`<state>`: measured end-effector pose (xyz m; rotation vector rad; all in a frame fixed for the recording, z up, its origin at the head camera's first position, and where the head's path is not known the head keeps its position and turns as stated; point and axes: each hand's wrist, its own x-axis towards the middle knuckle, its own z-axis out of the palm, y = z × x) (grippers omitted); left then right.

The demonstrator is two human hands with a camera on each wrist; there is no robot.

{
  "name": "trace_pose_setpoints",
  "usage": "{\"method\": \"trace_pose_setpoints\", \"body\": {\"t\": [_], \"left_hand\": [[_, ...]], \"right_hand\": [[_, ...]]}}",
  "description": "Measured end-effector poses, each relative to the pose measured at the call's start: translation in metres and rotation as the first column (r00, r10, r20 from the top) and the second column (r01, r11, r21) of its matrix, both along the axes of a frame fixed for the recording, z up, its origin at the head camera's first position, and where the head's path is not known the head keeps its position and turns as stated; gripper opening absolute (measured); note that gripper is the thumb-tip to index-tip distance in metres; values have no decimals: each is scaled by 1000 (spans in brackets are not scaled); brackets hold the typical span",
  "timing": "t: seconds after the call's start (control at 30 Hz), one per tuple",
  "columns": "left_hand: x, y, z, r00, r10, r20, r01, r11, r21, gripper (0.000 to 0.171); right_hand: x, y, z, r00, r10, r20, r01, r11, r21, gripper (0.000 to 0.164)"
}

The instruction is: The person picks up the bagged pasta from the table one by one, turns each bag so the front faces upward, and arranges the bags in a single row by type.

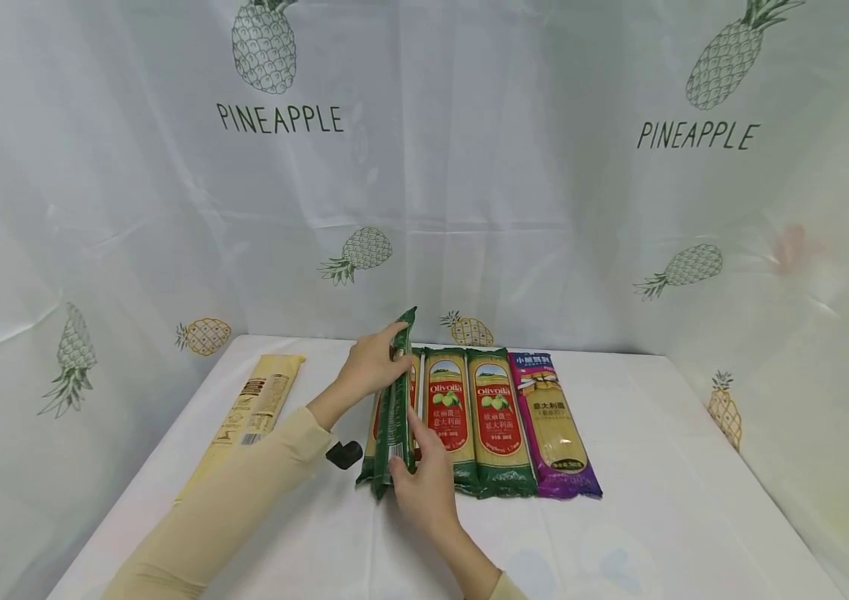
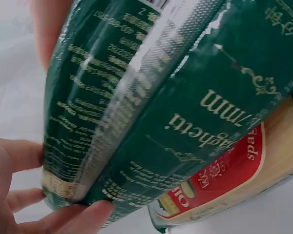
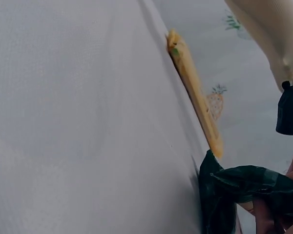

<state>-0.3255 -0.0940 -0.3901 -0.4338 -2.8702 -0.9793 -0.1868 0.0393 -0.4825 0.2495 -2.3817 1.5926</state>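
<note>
A green spaghetti packet is tilted up on its long edge, its printed back and seam showing in the left wrist view. My left hand grips its far end, thumb and fingers on either side. Nearer the front, my right hand holds the lower part between thumb and fingers. Beneath and beside it lies another green spaghetti packet with a red label, partly hidden. To the right, two more green Olivoilà packets lie face up side by side.
A purple and blue pasta packet ends the row on the right. Apart at the left lies a yellow packet along the table's side. The white-covered table meets a pineapple-print curtain behind. A black wrist device sits by the left sleeve.
</note>
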Motion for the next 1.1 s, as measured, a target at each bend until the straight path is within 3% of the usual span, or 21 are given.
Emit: {"method": "trace_pose_setpoints", "body": {"t": [0.17, 0.47, 0.63, 0.83, 0.97, 1.1], "left_hand": [[-2, -3, 0, 1000, 8, -5, -8, 1000, -13, 69], [-2, -11, -3, 1000, 27, 9, -28, 997, 67, 66], [1, -13, 1, 1000, 28, 12, -29, 993, 117, 67], [0, -17, 3, 999, 18, 48, -28, 975, 220, 66], [1, -16, 5, 998, 3, 67, -20, 965, 260, 64], [2, -15, 4, 996, -8, 87, -16, 961, 275, 63]], "right_hand": [[1, 1, 2, 1000, 15, 21, -15, 1000, -1, 74], [-2, 9, 3, 987, 124, 101, -116, 990, -81, 71], [-4, 15, 3, 955, 216, 201, -181, 967, -181, 72], [-10, 21, 7, 890, 346, 297, -201, 882, -427, 74], [-13, 25, 5, 869, 364, 334, -200, 877, -436, 77], [-13, 27, 3, 868, 361, 341, -182, 870, -458, 77]]}}
